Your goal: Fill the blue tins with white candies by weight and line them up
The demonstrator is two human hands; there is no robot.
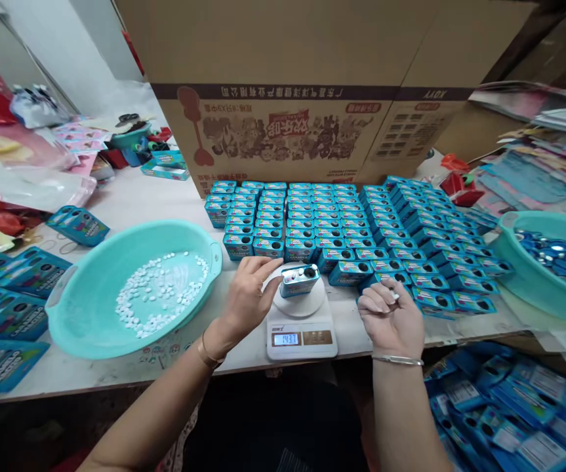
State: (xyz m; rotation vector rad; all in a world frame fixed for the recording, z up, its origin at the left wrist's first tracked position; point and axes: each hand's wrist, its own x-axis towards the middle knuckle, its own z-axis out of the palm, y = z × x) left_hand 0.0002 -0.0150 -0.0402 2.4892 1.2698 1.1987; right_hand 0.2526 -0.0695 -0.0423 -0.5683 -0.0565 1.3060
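A small blue tin (299,282) stands on the white round pan (307,308) of a digital kitchen scale (302,339), whose display reads 143.7 or similar. White tablets (298,273) lie on the tin's top, beside its dark round opening. My left hand (250,292) is at the tin's left edge, thumb and forefinger apart with nothing visible between them; whether the thumb touches the tin I cannot tell. To the right of the scale, my right hand (391,314) is turned palm up with its fingers curled over a few white tablets, one showing at the fingertips.
A turquoise basin (86,295) with many white tablets sits left. Rows of blue tins (326,223) stand behind the scale, before a large cardboard box (292,59). More tins (27,269) are far left. A second basin (513,262) holds shiny blue pieces; blue packs (519,400) lie below the table edge.
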